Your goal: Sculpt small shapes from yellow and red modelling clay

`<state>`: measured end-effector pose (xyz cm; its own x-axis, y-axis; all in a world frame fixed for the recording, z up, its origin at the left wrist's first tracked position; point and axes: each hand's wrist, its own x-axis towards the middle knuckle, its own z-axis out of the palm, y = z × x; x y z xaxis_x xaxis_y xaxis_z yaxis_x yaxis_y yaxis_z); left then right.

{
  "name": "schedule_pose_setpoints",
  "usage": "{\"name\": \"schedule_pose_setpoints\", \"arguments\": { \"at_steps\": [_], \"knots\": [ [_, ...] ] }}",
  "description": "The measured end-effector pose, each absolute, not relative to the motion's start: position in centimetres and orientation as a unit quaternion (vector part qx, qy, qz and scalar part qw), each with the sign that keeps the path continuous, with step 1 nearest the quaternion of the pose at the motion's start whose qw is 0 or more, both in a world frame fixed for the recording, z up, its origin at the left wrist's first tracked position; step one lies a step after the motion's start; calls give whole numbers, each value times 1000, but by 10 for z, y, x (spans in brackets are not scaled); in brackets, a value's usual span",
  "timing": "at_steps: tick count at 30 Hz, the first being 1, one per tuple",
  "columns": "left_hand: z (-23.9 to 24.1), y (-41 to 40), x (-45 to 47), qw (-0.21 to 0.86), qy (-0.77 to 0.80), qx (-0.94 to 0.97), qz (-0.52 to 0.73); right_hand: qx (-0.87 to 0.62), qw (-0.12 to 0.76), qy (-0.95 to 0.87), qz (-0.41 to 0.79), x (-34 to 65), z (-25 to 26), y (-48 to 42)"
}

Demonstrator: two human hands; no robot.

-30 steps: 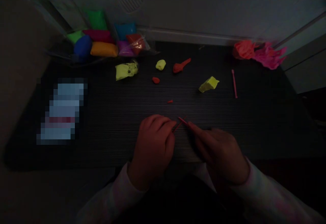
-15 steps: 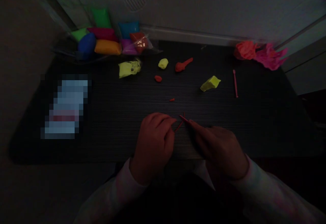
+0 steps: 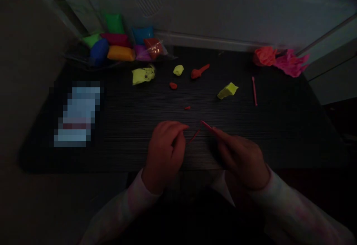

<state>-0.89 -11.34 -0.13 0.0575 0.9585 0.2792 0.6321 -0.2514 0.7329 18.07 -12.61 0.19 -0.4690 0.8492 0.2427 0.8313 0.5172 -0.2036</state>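
Observation:
A thin red clay strand (image 3: 195, 135) lies on the dark table between my hands. My right hand (image 3: 245, 159) is closed around a slim pink modelling tool (image 3: 206, 125), whose tip meets the strand's upper end. My left hand (image 3: 166, 154) rests just left of the strand's lower end, its index finger stretched forward and a gap showing between it and the thumb. Its other fingers are partly hidden. Beyond the hands lies a tiny red clay piece (image 3: 187, 108), and farther back a small red lump (image 3: 173, 86).
Farther back are a yellow lump (image 3: 178, 70), red clay with a tail (image 3: 196, 73), a yellow block (image 3: 228, 90) and an opened yellow packet (image 3: 141, 76). A second pink tool (image 3: 254, 91) and crumpled wrappers (image 3: 292, 63) lie right. Bagged clay packs (image 3: 121, 53) and a blurred-out phone (image 3: 79, 115) are left.
My left hand has drawn slightly left and its index finger and thumb show a wider gap. The tool tip has shifted a little up and right, to the strand's upper end.

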Motion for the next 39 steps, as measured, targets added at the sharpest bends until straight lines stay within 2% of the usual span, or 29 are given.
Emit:
{"name": "schedule_pose_setpoints", "arguments": {
  "at_steps": [9,39],
  "knots": [
    [0,-114,-9,214,583,678,393,-414,149,-896,52,167,0,-141],
    [0,-115,-9,210,582,681,392,-441,114,-890,22,155,3,-138]
  ]
}}
